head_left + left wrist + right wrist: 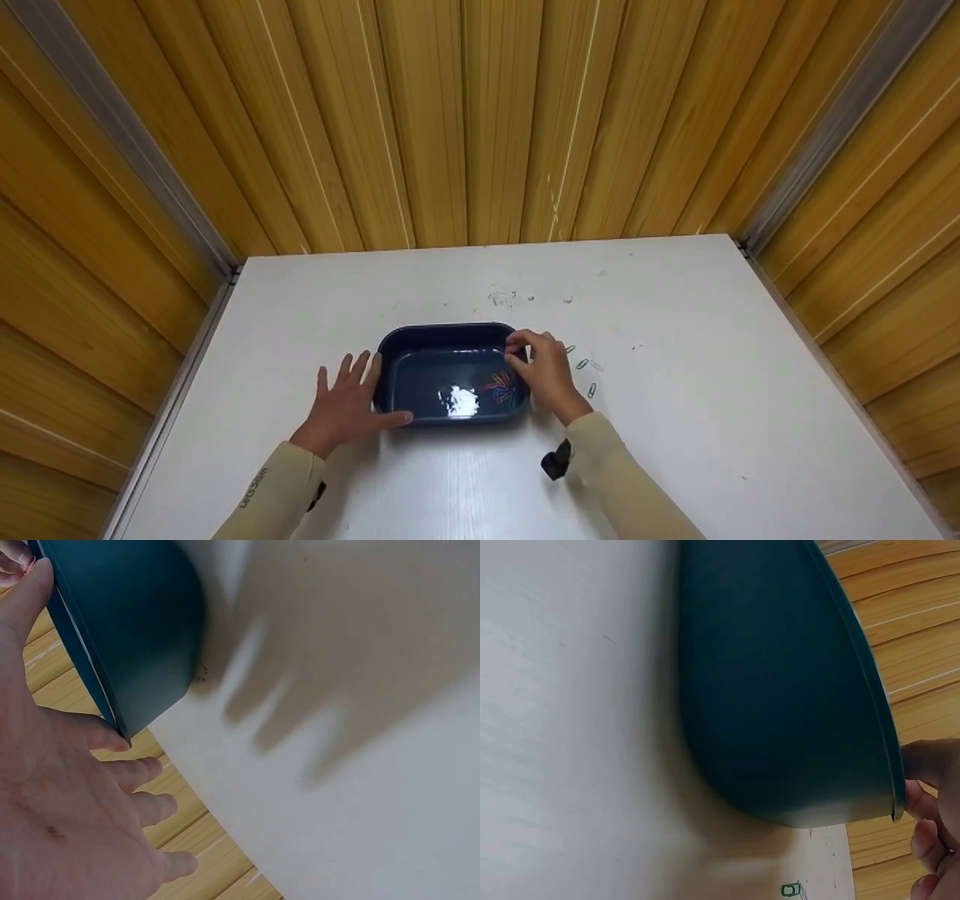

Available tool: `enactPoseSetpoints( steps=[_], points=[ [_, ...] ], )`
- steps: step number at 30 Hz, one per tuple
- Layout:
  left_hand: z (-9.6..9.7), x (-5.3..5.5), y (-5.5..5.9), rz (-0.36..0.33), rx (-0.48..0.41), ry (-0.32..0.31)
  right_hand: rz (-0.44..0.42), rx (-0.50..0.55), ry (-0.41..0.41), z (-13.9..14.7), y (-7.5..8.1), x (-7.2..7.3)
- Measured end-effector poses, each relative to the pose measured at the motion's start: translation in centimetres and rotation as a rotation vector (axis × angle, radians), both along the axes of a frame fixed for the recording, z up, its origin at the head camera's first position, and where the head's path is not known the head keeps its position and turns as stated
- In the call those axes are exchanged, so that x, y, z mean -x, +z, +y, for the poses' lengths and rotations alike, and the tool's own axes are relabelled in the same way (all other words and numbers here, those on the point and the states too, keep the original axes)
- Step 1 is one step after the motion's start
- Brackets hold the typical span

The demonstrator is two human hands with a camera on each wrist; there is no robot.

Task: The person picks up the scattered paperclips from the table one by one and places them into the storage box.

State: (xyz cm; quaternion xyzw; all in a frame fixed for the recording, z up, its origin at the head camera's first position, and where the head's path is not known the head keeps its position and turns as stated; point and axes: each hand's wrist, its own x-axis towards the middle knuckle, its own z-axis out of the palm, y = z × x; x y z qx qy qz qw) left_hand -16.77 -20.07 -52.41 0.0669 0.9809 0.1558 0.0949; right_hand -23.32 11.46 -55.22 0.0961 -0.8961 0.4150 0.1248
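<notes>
A dark blue rectangular basin [427,375] stands on the white table. My left hand [347,405] rests against its left end with fingers spread, the thumb lying along the front rim. In the left wrist view, the left hand's thumb and index finger touch the basin rim [94,664]. Over the basin's right end, my right hand [546,371] pinches a small red paper clip [29,567] between thumb and finger. Several coloured paper clips [499,387] lie in a pile inside, at the right end.
To the right of the basin lie green paper clips [582,364] and a pale paper clip [597,366]. Dark marks [504,298] spot the table [675,450] behind the basin. Wood-patterned walls [465,120] border its back and sides.
</notes>
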Motion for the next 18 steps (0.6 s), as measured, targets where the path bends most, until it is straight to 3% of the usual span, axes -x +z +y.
enactPoseSetpoints(
  steps=[18],
  points=[
    [0.39, 0.36, -0.20, 0.006, -0.007, -0.022, 0.036, -0.035, -0.024, 0.70, 0.15, -0.10]
  ],
)
